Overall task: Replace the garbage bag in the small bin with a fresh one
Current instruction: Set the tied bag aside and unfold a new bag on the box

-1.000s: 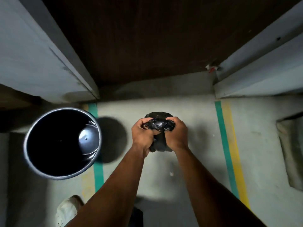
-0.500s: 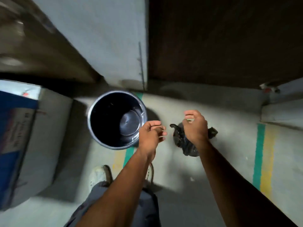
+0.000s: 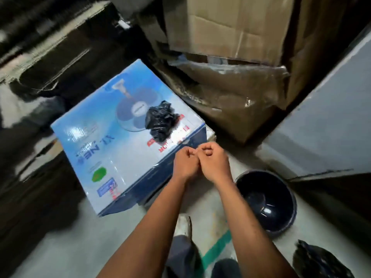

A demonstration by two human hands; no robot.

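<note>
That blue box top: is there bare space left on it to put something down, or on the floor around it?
The blue box is bare across its near and left parts; the crumpled black bag sits toward its far right corner. Floor is open left of the forearms. It is crowded around the bin, the tied bag and the brown cartons.

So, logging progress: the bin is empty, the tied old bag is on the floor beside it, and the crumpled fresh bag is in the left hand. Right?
Not quite. In the head view the fresh bag lies on the blue box; the left hand is empty. The rest stands.
</note>
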